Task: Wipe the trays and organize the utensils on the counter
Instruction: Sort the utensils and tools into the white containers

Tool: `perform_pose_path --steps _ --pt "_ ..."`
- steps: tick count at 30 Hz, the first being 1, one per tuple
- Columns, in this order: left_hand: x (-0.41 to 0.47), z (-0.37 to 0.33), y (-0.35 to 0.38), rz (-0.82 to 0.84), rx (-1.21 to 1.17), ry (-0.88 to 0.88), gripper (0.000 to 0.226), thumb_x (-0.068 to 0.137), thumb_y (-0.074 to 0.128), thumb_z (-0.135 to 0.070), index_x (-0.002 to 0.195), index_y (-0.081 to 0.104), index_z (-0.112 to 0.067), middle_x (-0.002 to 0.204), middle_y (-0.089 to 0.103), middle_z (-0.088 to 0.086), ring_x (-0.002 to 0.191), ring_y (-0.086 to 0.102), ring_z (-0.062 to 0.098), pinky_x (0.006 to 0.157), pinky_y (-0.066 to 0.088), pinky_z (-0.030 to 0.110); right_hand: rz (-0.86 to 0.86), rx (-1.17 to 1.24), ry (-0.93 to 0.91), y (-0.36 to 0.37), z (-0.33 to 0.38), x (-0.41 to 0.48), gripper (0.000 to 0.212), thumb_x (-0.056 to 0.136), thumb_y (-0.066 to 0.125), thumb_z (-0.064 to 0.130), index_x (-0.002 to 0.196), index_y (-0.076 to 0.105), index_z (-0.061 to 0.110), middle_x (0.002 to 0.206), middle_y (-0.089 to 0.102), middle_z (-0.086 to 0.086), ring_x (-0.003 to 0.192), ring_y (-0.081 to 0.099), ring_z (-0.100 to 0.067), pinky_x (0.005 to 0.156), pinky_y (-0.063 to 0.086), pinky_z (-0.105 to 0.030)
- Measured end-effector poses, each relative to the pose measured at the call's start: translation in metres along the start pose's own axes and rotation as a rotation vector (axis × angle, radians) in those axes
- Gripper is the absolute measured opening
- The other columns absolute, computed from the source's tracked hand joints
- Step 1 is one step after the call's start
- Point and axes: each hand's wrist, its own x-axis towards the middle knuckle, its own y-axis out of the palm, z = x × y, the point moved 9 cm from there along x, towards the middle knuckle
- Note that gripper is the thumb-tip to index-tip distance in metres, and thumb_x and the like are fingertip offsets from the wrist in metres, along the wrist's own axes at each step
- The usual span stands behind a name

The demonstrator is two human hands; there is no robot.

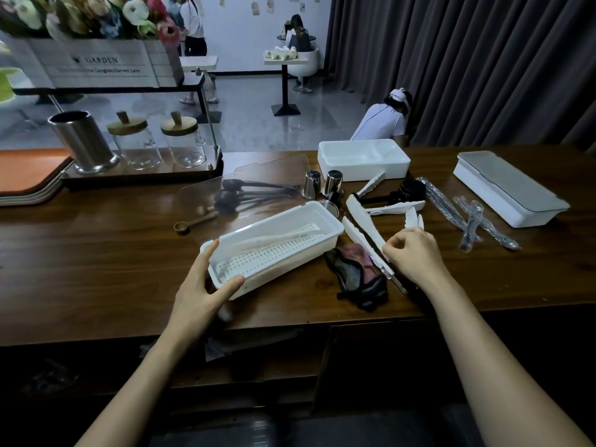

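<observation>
My left hand [203, 285] is gripping the near end of the white plastic slotted tray [290, 264]. My right hand [409, 256] is pinching the long white plastic tongs [364, 221], just by the dark crumpled cloth [354, 275]. I am thinking they may slip, or drag the cloth.

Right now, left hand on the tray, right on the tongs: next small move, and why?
Probably lift the white tongs with the right hand into the slotted tray: the left hand grips its near end, and one white utensil already lies inside.
</observation>
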Motion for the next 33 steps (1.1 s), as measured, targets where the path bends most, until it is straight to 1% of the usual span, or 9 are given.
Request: perform_pose_path --steps 2,5,10,15,20,22,24,26,33 --pt "-0.001 -0.001 0.000 -0.006 0.001 -0.002 0.093 0.066 0.064 -0.083 0.149 0.027 -0.062 0.159 0.036 -0.018 0.143 0.035 0.010 0.113 0.036 0.046 -0.060 0.017 -0.006 -0.007 0.003 -0.001 0.015 0.089 0.062 0.031 0.076 0.063 0.025 0.105 0.057 0.000 0.103 0.054 -0.024 0.086 0.047 -0.038" --pt "-0.001 -0.002 0.000 -0.014 -0.005 -0.008 0.093 0.066 0.064 -0.082 0.149 0.028 -0.061 0.160 0.036 -0.016 0.143 0.036 0.012 0.113 0.036 0.045 -0.091 0.014 -0.058 -0.010 0.010 -0.003 0.015 0.094 0.059 0.031 0.082 0.061 0.022 0.101 0.057 0.001 0.083 0.055 -0.017 0.071 0.040 -0.031" --pt "-0.002 -0.003 0.000 -0.012 -0.001 -0.010 0.094 0.066 0.064 -0.082 0.150 0.028 -0.060 0.159 0.036 -0.017 0.140 0.035 0.006 0.111 0.035 0.043 -0.148 -0.009 -0.152 -0.014 0.022 -0.009 0.015 0.095 0.061 0.029 0.085 0.060 0.018 0.101 0.055 0.002 0.073 0.053 -0.012 0.060 0.034 -0.028" --pt "-0.002 -0.002 -0.001 -0.012 -0.004 -0.020 0.093 0.066 0.064 -0.082 0.149 0.028 -0.061 0.158 0.038 -0.016 0.144 0.038 0.013 0.113 0.036 0.046 -0.181 0.017 -0.253 -0.013 0.035 -0.013 0.012 0.090 0.068 0.025 0.083 0.064 0.015 0.122 0.045 0.002 0.113 0.047 -0.017 0.084 0.038 -0.029" --pt "-0.002 -0.002 -0.001 -0.007 -0.009 -0.027 0.093 0.066 0.064 -0.082 0.149 0.027 -0.062 0.160 0.037 -0.014 0.146 0.036 0.015 0.118 0.035 0.050 -0.028 0.107 -0.226 0.007 0.042 -0.012 0.013 0.087 0.072 0.028 0.080 0.061 0.025 0.149 0.037 0.000 0.132 0.045 -0.022 0.101 0.045 -0.038" --pt "-0.003 -0.002 -0.001 -0.007 -0.013 -0.031 0.094 0.066 0.065 -0.082 0.149 0.027 -0.062 0.160 0.037 -0.015 0.146 0.036 0.015 0.118 0.034 0.049 0.009 0.103 -0.233 0.013 0.045 -0.012 0.011 0.087 0.069 0.030 0.095 0.062 0.030 0.152 0.039 0.000 0.129 0.051 -0.025 0.098 0.048 -0.044" --pt "-0.003 -0.002 -0.001 -0.006 -0.017 -0.037 0.093 0.066 0.066 -0.082 0.148 0.026 -0.063 0.160 0.036 -0.016 0.146 0.036 0.014 0.118 0.034 0.050 0.037 0.112 -0.236 0.017 0.048 -0.013 0.038 0.089 0.066 0.029 0.125 0.054 0.034 0.142 0.049 0.002 0.121 0.055 -0.026 0.091 0.048 -0.041" --pt "-0.003 -0.002 -0.001 -0.008 -0.018 -0.041 0.093 0.066 0.066 -0.082 0.148 0.027 -0.065 0.160 0.036 -0.017 0.146 0.036 0.014 0.118 0.034 0.051 0.047 0.131 -0.202 0.018 0.050 -0.012 0.059 0.089 0.064 0.025 0.142 0.039 0.033 0.138 0.052 -0.003 0.124 0.050 -0.028 0.092 0.043 -0.039" --pt "-0.004 -0.005 -0.001 -0.002 -0.029 -0.044 0.092 0.065 0.067 -0.082 0.146 0.027 -0.067 0.157 0.040 -0.019 0.142 0.040 0.012 0.117 0.036 0.049 0.050 0.180 -0.219 0.032 0.064 -0.008 0.092 0.087 0.067 0.024 0.158 0.010 0.034 0.157 0.029 -0.003 0.142 0.029 -0.025 0.109 0.033 -0.043"
